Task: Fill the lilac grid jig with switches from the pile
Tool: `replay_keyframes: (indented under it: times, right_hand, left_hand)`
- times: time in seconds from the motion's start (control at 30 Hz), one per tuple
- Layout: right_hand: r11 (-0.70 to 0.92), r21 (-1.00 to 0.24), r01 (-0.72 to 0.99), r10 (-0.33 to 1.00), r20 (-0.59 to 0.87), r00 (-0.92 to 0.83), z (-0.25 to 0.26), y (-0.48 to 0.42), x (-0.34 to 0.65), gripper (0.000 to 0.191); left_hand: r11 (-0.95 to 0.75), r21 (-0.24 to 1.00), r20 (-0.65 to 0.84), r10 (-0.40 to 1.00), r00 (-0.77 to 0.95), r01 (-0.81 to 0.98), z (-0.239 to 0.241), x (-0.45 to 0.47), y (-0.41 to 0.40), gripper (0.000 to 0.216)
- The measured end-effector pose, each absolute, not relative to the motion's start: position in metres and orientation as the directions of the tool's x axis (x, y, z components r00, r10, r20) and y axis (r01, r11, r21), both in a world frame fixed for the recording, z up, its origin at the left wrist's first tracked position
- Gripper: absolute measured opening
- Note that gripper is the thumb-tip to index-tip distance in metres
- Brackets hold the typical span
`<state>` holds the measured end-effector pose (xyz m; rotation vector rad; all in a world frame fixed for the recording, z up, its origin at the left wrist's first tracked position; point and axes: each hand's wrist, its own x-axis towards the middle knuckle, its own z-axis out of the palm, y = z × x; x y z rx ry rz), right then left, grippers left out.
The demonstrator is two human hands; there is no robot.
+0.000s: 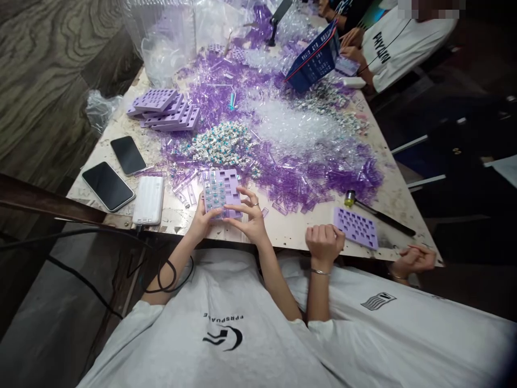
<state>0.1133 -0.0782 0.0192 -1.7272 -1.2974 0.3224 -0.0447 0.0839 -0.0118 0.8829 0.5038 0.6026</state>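
Note:
My left hand [199, 222] grips the left edge of a purple tray [232, 186] with square slots, its thumb lying across the lower front. Several clear pieces with white and blue parts [215, 193] fill the tray's left columns; the right slots show bare. My right hand [252, 217] is at the tray's lower right, fingers bent over its face and thumb at the bottom edge. Whether a small piece sits between these fingertips I cannot make out. Just beyond the tray lies a heap of small white and blue parts [222, 143].
Purple clear pieces [299, 183] spread over the table. Stacked purple trays [165, 110], two phones [108, 186] and a white power bank [148, 200] lie left. To the right are a neighbour's hands [325, 242], another tray [355, 227], a hammer [383, 215] and a blue basket [315, 59].

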Motion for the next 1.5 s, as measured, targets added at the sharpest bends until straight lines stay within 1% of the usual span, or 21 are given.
replay_keyframes:
  times: [0.07, 0.13, 0.23, 0.37, 0.43, 0.5, 0.6, 0.63, 0.77, 0.83, 0.9, 0.93, 1.0, 1.07, 1.13, 1.2, 1.27, 1.3, 1.33, 1.37, 1.5]
  right_hand:
    - [-0.018, -0.822, 0.569, 0.833, 0.303, 0.464, 0.009, -0.124, 0.144, 0.047]
    - [0.021, -0.879, 0.476, 0.702, 0.352, 0.619, -0.009, -0.165, 0.174, 0.051]
    - [-0.059, -0.943, 0.326, 0.624, 0.22, 0.75, -0.039, -0.199, 0.198, 0.052]
    - [-0.108, -0.973, 0.204, 0.579, 0.105, 0.809, -0.056, -0.205, 0.203, 0.052]
    - [-0.093, -0.979, 0.184, 0.579, 0.097, 0.809, -0.049, -0.203, 0.202, 0.053]
    - [-0.052, -0.976, 0.209, 0.596, 0.137, 0.791, -0.033, -0.193, 0.196, 0.054]
    - [-0.017, -0.95, 0.311, 0.725, 0.203, 0.658, -0.002, -0.149, 0.162, 0.045]
    - [-0.052, -0.937, 0.346, 0.789, 0.174, 0.589, 0.007, -0.128, 0.144, 0.044]
    - [-0.1, -0.921, 0.377, 0.769, 0.169, 0.616, 0.012, -0.045, 0.068, 0.076]
    - [-0.041, -0.986, 0.159, 0.714, 0.082, 0.695, 0.0, -0.02, 0.05, 0.088]
    - [-0.008, -1.0, -0.023, 0.716, -0.021, 0.698, -0.011, -0.008, 0.047, 0.09]
    - [-0.006, -0.997, -0.078, 0.726, -0.058, 0.686, -0.013, -0.006, 0.05, 0.089]
    - [-0.024, -0.994, -0.107, 0.746, -0.089, 0.66, -0.008, -0.008, 0.054, 0.086]
    - [-0.039, -0.999, -0.018, 0.771, -0.042, 0.635, 0.008, -0.021, 0.056, 0.081]
    - [-0.012, -0.984, 0.176, 0.805, 0.094, 0.586, 0.029, -0.048, 0.065, 0.071]
    - [0.079, -0.973, 0.218, 0.845, 0.181, 0.503, 0.04, -0.086, 0.093, 0.06]
    - [0.164, -0.961, 0.223, 0.853, 0.252, 0.456, 0.033, -0.124, 0.134, 0.038]
    - [0.264, -0.928, 0.264, 0.787, 0.365, 0.497, 0.024, -0.141, 0.154, 0.034]
    - [0.315, -0.901, 0.299, 0.724, 0.432, 0.539, 0.012, -0.156, 0.171, 0.036]
    - [0.306, -0.896, 0.322, 0.698, 0.442, 0.563, -0.002, -0.168, 0.184, 0.038]
    - [0.284, -0.882, 0.376, 0.689, 0.461, 0.559, -0.043, -0.197, 0.197, 0.041]
  left_hand:
    - [0.502, 0.823, -0.169, 0.663, 0.729, -0.265, -0.01, -0.045, 0.083, 0.067]
    - [0.51, 0.817, -0.175, 0.663, 0.728, -0.268, -0.01, -0.044, 0.083, 0.068]
    - [0.515, 0.81, -0.171, 0.664, 0.728, -0.28, -0.01, -0.044, 0.084, 0.069]
    - [0.489, 0.836, -0.154, 0.645, 0.748, -0.25, -0.013, -0.046, 0.084, 0.068]
    - [0.466, 0.851, -0.131, 0.634, 0.762, -0.242, -0.014, -0.046, 0.084, 0.07]
    - [0.439, 0.863, -0.102, 0.635, 0.766, -0.25, -0.016, -0.046, 0.084, 0.072]
    - [0.39, 0.884, -0.071, 0.654, 0.754, -0.256, -0.018, -0.044, 0.085, 0.073]
    - [0.372, 0.891, -0.06, 0.662, 0.747, -0.258, -0.019, -0.043, 0.086, 0.073]
    - [0.33, 0.905, -0.047, 0.704, 0.709, -0.267, -0.017, -0.043, 0.086, 0.079]
    - [0.335, 0.909, -0.076, 0.719, 0.691, -0.249, -0.015, -0.043, 0.087, 0.08]
    - [0.354, 0.908, -0.112, 0.717, 0.688, -0.222, -0.014, -0.041, 0.09, 0.076]
    - [0.361, 0.909, -0.124, 0.714, 0.689, -0.21, -0.015, -0.04, 0.091, 0.073]
    - [0.362, 0.912, -0.137, 0.709, 0.692, -0.19, -0.017, -0.04, 0.093, 0.07]
    - [0.351, 0.92, -0.142, 0.711, 0.688, -0.173, -0.019, -0.042, 0.09, 0.067]
    - [0.341, 0.926, -0.146, 0.717, 0.681, -0.161, -0.022, -0.045, 0.086, 0.067]
    - [0.361, 0.916, -0.147, 0.705, 0.694, -0.173, -0.025, -0.045, 0.085, 0.07]
    - [0.364, 0.907, -0.141, 0.734, 0.665, -0.209, -0.025, -0.044, 0.086, 0.07]
    - [0.37, 0.902, -0.145, 0.744, 0.652, -0.221, -0.024, -0.044, 0.086, 0.069]
    - [0.382, 0.895, -0.153, 0.751, 0.643, -0.233, -0.023, -0.044, 0.086, 0.068]
    - [0.402, 0.883, -0.164, 0.748, 0.643, -0.243, -0.021, -0.044, 0.086, 0.066]
    - [0.49, 0.822, -0.195, 0.721, 0.665, -0.291, -0.018, -0.046, 0.084, 0.062]
